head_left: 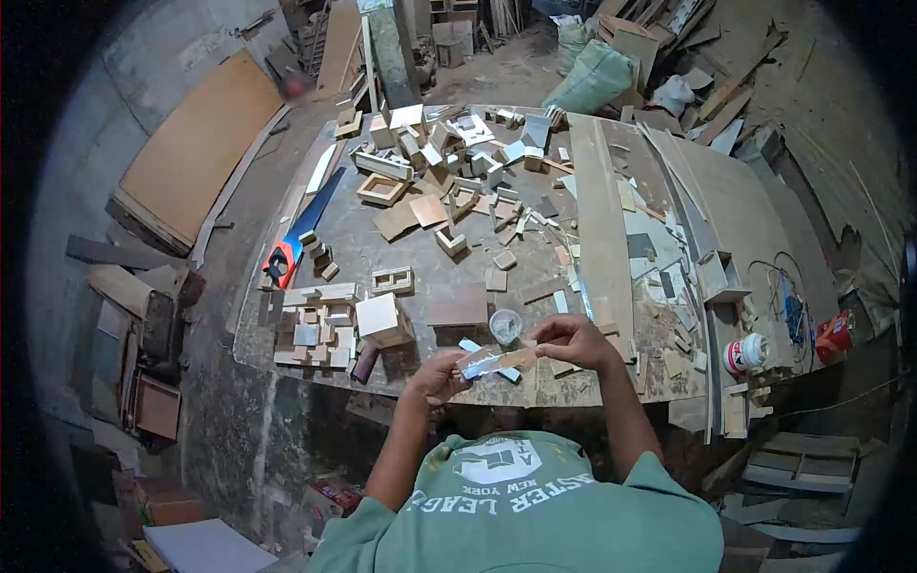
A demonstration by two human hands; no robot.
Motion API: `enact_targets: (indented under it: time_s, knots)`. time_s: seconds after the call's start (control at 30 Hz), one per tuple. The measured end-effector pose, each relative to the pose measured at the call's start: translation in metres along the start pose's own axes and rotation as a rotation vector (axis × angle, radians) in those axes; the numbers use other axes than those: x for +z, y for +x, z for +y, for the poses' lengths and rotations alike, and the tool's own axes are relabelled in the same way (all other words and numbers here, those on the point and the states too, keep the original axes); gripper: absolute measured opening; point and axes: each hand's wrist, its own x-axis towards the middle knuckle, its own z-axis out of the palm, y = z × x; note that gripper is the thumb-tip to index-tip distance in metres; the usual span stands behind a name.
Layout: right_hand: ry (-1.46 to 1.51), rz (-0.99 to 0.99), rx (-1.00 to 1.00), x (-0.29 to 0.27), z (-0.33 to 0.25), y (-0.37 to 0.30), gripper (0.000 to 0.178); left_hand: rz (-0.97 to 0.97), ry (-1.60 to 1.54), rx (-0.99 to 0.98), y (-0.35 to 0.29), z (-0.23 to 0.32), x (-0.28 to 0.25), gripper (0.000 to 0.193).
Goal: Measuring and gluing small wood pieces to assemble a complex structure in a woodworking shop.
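Near the table's front edge, my left hand (439,376) pinches one end of a thin wooden strip (513,360) smeared with something white. The fingers of my right hand (576,344) are closed at its other end; whether they also hold a small piece there cannot be made out. Beneath the strip lies a pale blue-white strip (509,374), partly covered. Just beyond it stands a small round tub (505,326) with whitish contents. A flat brown board (457,305) lies to the left of the tub.
Small wooden boxes (384,320) and a dark cylinder (365,364) stand left of my hands. Farther left lies a handsaw (282,263) with an orange handle. Wood offcuts (449,153) heap at the back. A long plank (604,220) and a white tub (745,353) are on the right.
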Motion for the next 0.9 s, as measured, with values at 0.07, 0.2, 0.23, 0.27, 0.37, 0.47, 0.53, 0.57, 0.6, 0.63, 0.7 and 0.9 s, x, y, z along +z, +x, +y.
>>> enact_targets:
  time_s: [0.07,0.2,0.23,0.27,0.37,0.47,0.53,0.57,0.6,0.63,0.7,0.9]
  knots:
    - [-0.002,0.087,0.061,-0.011,0.004,-0.005,0.024,-0.087,-0.07,0.009,0.001,-0.002,-0.006,0.033]
    - [0.082,0.176,0.093,-0.021,-0.006,-0.017,0.022,-0.062,-0.066,0.0,0.002,-0.007,-0.014,0.03]
    - [0.046,0.147,0.046,-0.02,-0.003,-0.016,0.023,-0.065,-0.063,-0.002,0.006,-0.01,-0.019,0.03]
    - [0.054,0.124,0.069,-0.012,-0.012,-0.014,0.024,-0.069,-0.088,-0.029,0.008,-0.013,-0.026,0.03]
    - [0.013,0.045,-0.013,0.002,-0.012,-0.005,0.024,-0.041,-0.043,-0.045,0.004,-0.008,-0.005,0.029]
    - [-0.007,-0.009,0.019,0.003,-0.011,-0.004,0.025,-0.009,0.014,0.001,0.004,-0.006,0.004,0.028]
    - [-0.022,0.073,0.06,-0.01,-0.004,-0.011,0.025,-0.083,0.03,0.017,0.002,-0.004,0.001,0.027]
    - [-0.003,0.1,0.071,-0.016,-0.003,-0.016,0.024,-0.082,0.03,0.02,0.002,-0.003,0.001,0.027]
    - [-0.004,0.098,0.07,-0.019,-0.003,-0.019,0.024,-0.069,0.039,0.02,0.001,-0.002,0.001,0.027]
    - [0.012,0.128,0.09,-0.022,-0.003,-0.025,0.023,-0.059,0.048,0.015,0.0,-0.002,0.004,0.027]
    - [0.055,0.136,0.063,-0.021,-0.003,-0.028,0.024,-0.049,0.058,0.009,0.003,-0.006,0.006,0.026]
    - [0.011,0.068,0.018,-0.007,0.002,-0.026,0.023,-0.016,0.061,0.025,0.01,-0.016,0.013,0.023]
